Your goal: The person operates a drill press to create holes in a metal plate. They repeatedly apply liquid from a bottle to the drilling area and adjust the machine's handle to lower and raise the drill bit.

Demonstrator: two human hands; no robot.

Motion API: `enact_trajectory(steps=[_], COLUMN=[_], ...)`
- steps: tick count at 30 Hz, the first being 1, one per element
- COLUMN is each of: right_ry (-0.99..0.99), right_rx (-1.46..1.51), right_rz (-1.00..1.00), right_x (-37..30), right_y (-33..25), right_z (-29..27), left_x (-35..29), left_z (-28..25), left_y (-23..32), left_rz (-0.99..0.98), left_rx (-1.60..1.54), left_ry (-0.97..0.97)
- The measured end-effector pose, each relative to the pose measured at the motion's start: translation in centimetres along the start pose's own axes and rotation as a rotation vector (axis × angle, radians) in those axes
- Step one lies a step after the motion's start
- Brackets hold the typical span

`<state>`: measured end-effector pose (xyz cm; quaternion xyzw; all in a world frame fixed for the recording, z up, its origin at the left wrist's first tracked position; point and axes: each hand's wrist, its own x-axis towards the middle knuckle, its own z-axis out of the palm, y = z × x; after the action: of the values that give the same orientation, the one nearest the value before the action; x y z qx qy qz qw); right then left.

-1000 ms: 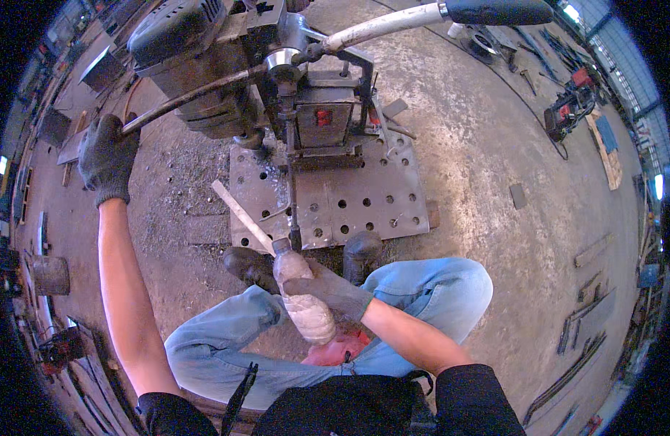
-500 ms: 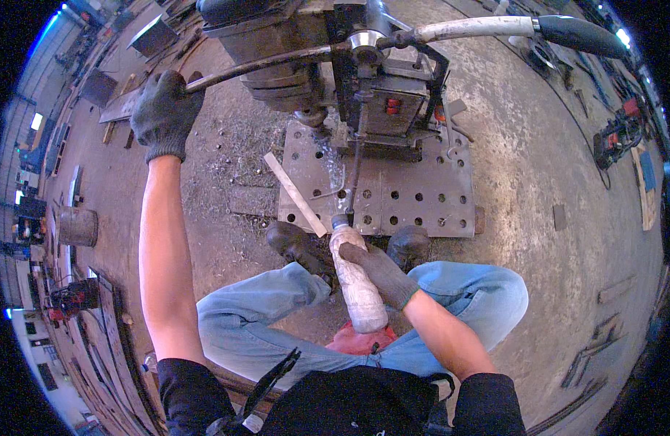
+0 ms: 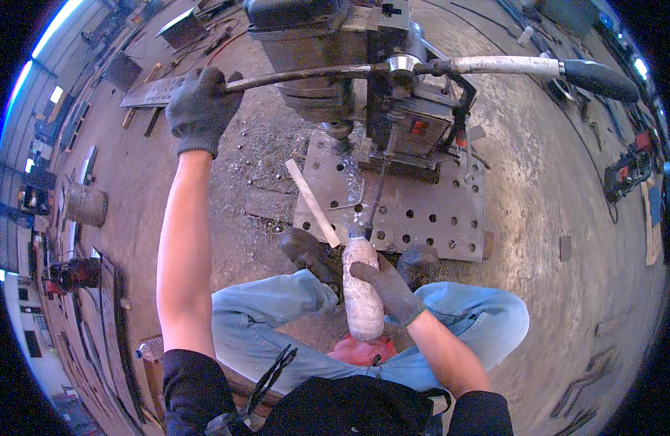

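Note:
My left hand [image 3: 204, 112], in a dark grey glove, is closed round the end of a long feed lever [image 3: 306, 75] on a drill press-like machine [image 3: 306, 43]. My right hand [image 3: 390, 289], gloved too, wraps round a grimy whitish plastic bottle [image 3: 363, 314]. The bottle's dark cap end points away from me, at the near edge of a perforated steel plate [image 3: 422, 231]. The machine's base stands on that plate, and pale wet-looking streaks show beneath the drill's spindle [image 3: 338, 131].
A flat pale strip [image 3: 312, 203] and a bent thin rod [image 3: 361, 196] lie on or across the plate. Metal shavings litter the floor to its left. A white-sleeved lever with a black grip [image 3: 600, 80] sticks out right. A metal bucket [image 3: 87, 204] stands left; my boots flank the bottle.
The whole view has shifted, so the machine and plate sit farther right and lower. The bottle now points more straight ahead. Both hands keep their holds.

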<state>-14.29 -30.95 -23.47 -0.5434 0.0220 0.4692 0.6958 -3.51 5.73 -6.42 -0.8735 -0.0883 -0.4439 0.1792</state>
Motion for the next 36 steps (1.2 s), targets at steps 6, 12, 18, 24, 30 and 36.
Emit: enact_trajectory(steps=[6,12,18,24,30,36], right_ry=[0.021,0.047,0.040,0.069,0.103,0.129], right_rx=[-0.081,-0.171,-0.133,-0.145,-0.114,-0.143], right_rz=[-0.031,0.004,0.098,0.030,0.074,0.074], right_x=[0.0,0.2,0.5,1.0,1.0,1.2], right_y=[0.2,0.7,1.0,2.9,2.2,2.7], right_z=[0.4,0.0,0.1,-0.9,-0.4,-1.2], left_x=[-0.2,-0.4,-0.4,-0.5,-0.8,-1.1], left_z=[0.0,0.5,0.1,-0.1,-1.0,-2.1], left_y=[0.0,0.1,0.3,0.6,-0.1,-1.0], left_rz=[0.002,0.010,-0.076,-0.102,-0.078,0.066], left_rx=[-0.007,-0.057,-0.079,-0.107,-0.142,-0.367], left_ry=[0.021,0.017,-0.042,-0.050,-0.283,-0.335])
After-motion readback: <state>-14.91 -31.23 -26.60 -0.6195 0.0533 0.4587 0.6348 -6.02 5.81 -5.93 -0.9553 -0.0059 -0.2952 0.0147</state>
